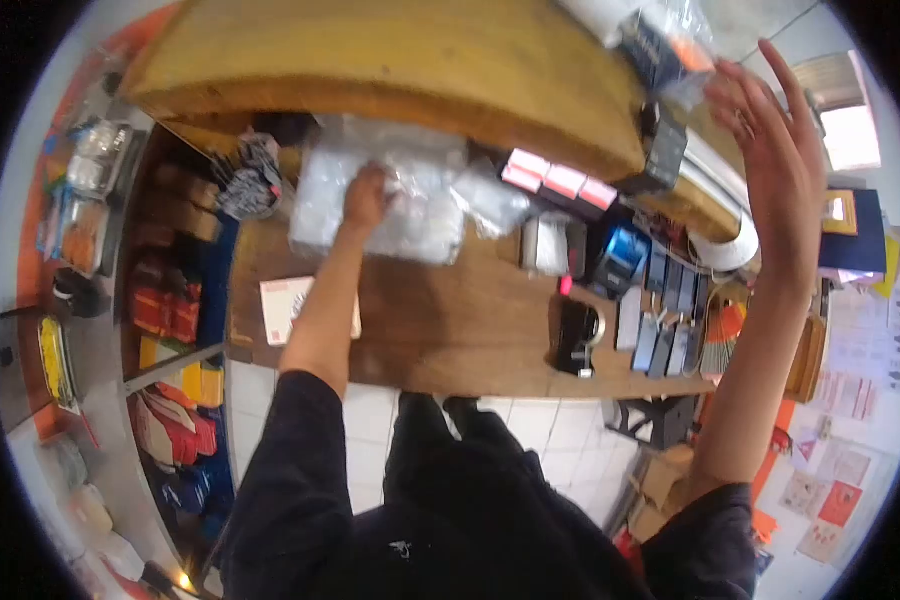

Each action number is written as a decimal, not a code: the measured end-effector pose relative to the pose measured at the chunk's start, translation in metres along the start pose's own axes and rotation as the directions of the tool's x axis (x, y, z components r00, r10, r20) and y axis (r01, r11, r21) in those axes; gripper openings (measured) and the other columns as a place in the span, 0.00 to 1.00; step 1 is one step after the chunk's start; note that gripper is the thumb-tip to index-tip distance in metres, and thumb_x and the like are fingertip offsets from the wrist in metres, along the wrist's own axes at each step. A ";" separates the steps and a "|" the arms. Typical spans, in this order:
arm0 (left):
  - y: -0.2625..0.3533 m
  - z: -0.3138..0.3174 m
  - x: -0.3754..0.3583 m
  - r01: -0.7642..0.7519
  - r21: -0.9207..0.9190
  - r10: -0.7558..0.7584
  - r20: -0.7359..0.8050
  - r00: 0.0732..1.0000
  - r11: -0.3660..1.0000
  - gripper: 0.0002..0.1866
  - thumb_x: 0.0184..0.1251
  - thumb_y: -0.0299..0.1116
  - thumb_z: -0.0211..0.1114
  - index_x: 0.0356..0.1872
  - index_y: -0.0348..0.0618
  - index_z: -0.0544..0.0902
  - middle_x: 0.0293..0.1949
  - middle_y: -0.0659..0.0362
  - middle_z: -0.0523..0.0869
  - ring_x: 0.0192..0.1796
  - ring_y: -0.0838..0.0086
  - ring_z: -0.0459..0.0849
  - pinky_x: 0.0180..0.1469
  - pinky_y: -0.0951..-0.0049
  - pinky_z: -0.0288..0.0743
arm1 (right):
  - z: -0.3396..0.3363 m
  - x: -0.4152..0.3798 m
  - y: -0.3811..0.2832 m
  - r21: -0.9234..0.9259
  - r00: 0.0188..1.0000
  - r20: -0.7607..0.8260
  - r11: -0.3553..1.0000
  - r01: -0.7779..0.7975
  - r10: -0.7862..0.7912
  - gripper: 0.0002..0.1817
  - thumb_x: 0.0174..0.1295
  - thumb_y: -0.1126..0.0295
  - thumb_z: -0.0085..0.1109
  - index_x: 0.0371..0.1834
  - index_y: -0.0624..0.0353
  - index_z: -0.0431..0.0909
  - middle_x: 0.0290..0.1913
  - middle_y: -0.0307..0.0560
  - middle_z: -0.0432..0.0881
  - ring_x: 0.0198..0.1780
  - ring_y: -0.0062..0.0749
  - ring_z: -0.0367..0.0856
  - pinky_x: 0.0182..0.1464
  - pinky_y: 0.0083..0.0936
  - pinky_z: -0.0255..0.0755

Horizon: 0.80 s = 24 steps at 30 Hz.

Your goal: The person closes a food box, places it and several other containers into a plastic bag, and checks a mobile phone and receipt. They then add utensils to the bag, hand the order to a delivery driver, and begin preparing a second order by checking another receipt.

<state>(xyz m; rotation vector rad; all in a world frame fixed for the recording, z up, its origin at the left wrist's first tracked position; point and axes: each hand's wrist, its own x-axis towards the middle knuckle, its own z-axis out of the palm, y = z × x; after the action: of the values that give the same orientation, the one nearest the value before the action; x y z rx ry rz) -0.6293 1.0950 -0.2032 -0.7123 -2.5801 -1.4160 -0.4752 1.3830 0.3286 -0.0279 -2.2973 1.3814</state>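
My left hand point(368, 198) reaches forward to a pile of clear plastic bags point(420, 225) at the back of the wooden desk. Its fingers are curled against the plastic, closed on a bag as far as the blur shows. Under my left forearm lies a flat white item with red print point(282, 308). My right hand point(770, 130) is raised high on the right, fingers apart and holding nothing visible. Close to its fingertips, a dark box with an orange patch point(665, 60) rests on top of the wooden shelf, with clear plastic beside it.
An overhanging wooden shelf point(390, 60) crosses above the desk point(450, 330). On the desk's right side are pink-and-white boxes point(560, 180), a tape dispenser point(576, 338) and several phone-like slabs point(660, 335). Packed shelves point(170, 300) line the left.
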 end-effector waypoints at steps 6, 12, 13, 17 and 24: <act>0.061 -0.040 0.033 0.029 0.426 -0.101 0.147 0.984 0.904 0.15 0.74 0.34 0.52 0.41 0.37 0.85 0.46 0.40 0.85 0.50 0.43 0.83 0.53 0.48 0.76 | -0.040 -0.183 0.069 -0.056 0.585 0.560 0.731 -0.680 0.587 0.22 0.68 0.74 0.62 0.65 0.65 0.73 0.44 0.46 0.85 0.45 0.26 0.83 0.50 0.27 0.77; 0.098 -0.068 0.045 -0.008 0.366 -0.092 0.257 0.962 0.931 0.20 0.78 0.42 0.50 0.44 0.35 0.85 0.42 0.37 0.85 0.49 0.39 0.83 0.53 0.46 0.76 | -0.030 -0.252 0.146 -0.417 0.430 0.558 0.688 -0.594 0.710 0.22 0.69 0.69 0.61 0.64 0.64 0.73 0.39 0.46 0.83 0.41 0.26 0.81 0.47 0.25 0.76; 0.114 -0.079 0.046 -0.019 0.328 -0.057 0.220 0.974 0.945 0.22 0.79 0.46 0.51 0.45 0.35 0.85 0.40 0.36 0.86 0.49 0.38 0.83 0.52 0.46 0.76 | -0.026 -0.251 0.157 -0.423 0.456 0.553 0.706 -0.567 0.698 0.23 0.69 0.68 0.62 0.64 0.64 0.73 0.38 0.46 0.83 0.41 0.27 0.81 0.47 0.26 0.76; 0.186 -0.122 0.030 0.074 0.400 -0.221 0.336 0.916 0.913 0.32 0.66 0.61 0.65 0.55 0.40 0.81 0.48 0.39 0.86 0.53 0.44 0.84 0.58 0.58 0.76 | 0.002 -0.229 0.196 -0.437 0.513 0.532 0.737 -0.515 0.674 0.25 0.67 0.66 0.63 0.65 0.64 0.72 0.37 0.51 0.84 0.39 0.35 0.84 0.47 0.29 0.76; 0.314 -0.196 -0.041 0.148 0.100 -0.178 0.470 0.865 0.984 0.25 0.62 0.33 0.72 0.59 0.36 0.78 0.50 0.51 0.86 0.53 0.64 0.83 0.58 0.63 0.75 | 0.078 -0.199 0.254 -0.334 0.785 0.473 0.906 -0.260 0.399 0.30 0.66 0.66 0.62 0.70 0.61 0.68 0.34 0.50 0.85 0.37 0.28 0.85 0.42 0.26 0.77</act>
<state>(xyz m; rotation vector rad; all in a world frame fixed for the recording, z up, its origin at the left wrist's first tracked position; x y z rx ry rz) -0.4749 1.0618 0.1339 -0.9590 -3.1114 -1.3314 -0.3812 1.3949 0.0098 -0.1565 -3.0561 1.3743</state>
